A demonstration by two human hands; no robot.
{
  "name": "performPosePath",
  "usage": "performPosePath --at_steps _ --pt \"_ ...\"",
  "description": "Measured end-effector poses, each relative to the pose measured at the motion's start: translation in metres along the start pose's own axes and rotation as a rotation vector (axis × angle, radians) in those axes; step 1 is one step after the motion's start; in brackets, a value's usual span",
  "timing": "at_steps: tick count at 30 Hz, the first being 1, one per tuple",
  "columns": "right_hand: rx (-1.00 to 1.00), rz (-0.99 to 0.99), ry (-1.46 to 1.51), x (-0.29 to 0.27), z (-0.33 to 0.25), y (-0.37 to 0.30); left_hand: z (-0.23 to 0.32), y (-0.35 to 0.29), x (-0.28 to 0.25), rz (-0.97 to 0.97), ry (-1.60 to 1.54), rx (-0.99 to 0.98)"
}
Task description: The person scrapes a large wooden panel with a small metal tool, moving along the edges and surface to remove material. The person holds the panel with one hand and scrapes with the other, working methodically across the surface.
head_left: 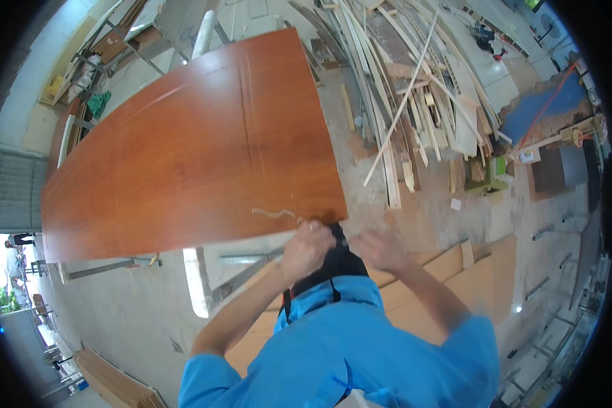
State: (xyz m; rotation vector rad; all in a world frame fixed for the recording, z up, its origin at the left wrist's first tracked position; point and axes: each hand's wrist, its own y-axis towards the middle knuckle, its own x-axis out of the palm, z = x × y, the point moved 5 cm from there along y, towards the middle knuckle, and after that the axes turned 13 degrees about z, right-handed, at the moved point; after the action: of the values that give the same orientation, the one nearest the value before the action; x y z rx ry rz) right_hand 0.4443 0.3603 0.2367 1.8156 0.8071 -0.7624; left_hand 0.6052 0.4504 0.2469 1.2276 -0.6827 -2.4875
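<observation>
A large orange-brown wooden panel (183, 149) with a glossy face lies in front of me on white-legged supports. My left hand (307, 249) is closed at the panel's near edge, close to its right corner, with the fingertips pinched together. Just right of that corner, beyond the panel, my right hand (378, 251) is curled shut in front of my waist. Whatever either hand holds is too small or hidden to make out. A thin pale curled strip (273, 213) rests on the panel beside my left hand. Something black shows between the hands; its kind is unclear.
Long wooden offcuts (415, 88) lie heaped on the floor beyond the panel's right side. Brown sheets (483, 285) lie on the floor at my right. A white support leg (197, 282) stands below the panel's near edge. A stack of boards (112, 381) sits at lower left.
</observation>
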Motion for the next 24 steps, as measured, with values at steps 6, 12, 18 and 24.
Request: performPosePath --at_steps 6,12,18,24 --pt "0.128 0.151 0.111 -0.005 0.068 0.069 -0.058 0.09 -0.022 0.069 -0.005 -0.036" --pt "0.166 0.33 0.088 0.053 0.214 0.245 -0.218 0.241 -0.02 0.233 0.206 -0.131" --pt "0.168 0.35 0.039 0.111 0.331 0.379 -0.353 0.343 -0.011 0.341 0.278 -0.223" --pt "0.151 0.326 -0.005 0.135 0.357 0.394 -0.38 0.348 -0.002 0.405 0.256 -0.248"
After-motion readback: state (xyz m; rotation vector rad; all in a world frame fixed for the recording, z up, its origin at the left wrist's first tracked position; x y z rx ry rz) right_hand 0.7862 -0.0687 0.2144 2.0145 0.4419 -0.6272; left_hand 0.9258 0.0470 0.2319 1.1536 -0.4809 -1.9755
